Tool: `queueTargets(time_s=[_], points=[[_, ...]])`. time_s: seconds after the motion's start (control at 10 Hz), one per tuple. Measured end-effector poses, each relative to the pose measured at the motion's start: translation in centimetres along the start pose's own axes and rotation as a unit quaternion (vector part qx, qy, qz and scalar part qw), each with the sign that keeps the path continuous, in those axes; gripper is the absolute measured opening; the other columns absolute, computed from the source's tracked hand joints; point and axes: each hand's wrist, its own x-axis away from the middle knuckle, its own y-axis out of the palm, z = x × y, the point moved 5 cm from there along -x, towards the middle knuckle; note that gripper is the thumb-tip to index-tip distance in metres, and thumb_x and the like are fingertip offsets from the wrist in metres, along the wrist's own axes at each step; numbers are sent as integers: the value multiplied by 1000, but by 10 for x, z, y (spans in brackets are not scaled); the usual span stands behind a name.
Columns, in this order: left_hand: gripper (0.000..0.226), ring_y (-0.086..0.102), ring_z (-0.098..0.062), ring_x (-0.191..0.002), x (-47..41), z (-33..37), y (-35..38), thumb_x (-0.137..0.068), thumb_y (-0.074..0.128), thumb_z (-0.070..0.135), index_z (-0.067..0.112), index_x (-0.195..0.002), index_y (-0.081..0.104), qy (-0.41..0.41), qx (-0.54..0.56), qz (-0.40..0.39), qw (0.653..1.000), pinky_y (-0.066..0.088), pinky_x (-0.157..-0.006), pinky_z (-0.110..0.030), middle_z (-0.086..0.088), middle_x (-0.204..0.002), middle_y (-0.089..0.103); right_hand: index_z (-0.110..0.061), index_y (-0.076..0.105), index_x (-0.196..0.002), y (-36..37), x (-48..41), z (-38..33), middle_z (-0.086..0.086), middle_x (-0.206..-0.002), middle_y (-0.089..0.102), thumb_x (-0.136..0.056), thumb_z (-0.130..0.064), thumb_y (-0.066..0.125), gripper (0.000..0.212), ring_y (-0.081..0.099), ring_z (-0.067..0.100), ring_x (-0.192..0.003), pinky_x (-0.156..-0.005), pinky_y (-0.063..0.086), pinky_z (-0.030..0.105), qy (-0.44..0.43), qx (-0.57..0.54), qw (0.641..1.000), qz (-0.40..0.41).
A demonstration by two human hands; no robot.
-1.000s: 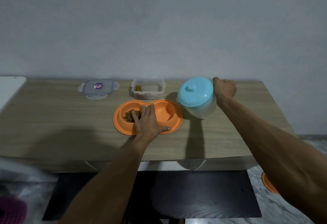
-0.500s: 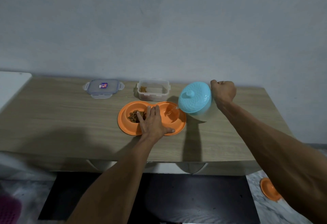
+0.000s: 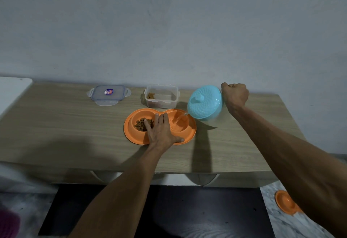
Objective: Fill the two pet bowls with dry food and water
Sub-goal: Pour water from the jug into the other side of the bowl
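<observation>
An orange double pet bowl [image 3: 190, 134] lies on the wooden table [image 3: 56, 136]. Its left well holds brown dry food [image 3: 141, 124]. My left hand [image 3: 161, 131] rests flat on the bowl's middle, fingers straight. My right hand [image 3: 235, 95] grips the handle of a light blue lidded jug [image 3: 205, 102], which is tilted toward the bowl. A thin stream of water [image 3: 179, 118] runs from the spout into the right well.
A clear food container [image 3: 161, 96] with a few kibbles stands behind the bowl. Its lid [image 3: 109, 94] lies to the left. Another orange bowl [image 3: 285, 204] sits on the floor at the right. A black mat [image 3: 169, 211] lies below the table.
The jug has tipped further toward the bowl and water now flows into the right well. My left hand has stayed on the bowl.
</observation>
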Motion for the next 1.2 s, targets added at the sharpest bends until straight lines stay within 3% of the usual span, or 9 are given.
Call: queueTargets(time_s=[1.2], points=[[128,1,-23,-154,1,1,-1,-62,72,74,14,-156,9,-3,-6,-5,1000,-4,-116,-64,-3,-164,16,-12,36,-43,-5,-1,-7,2,-44,31,-81,-22,53,43,28,21,-46,-58,34,31,-10,4,1000,-12]])
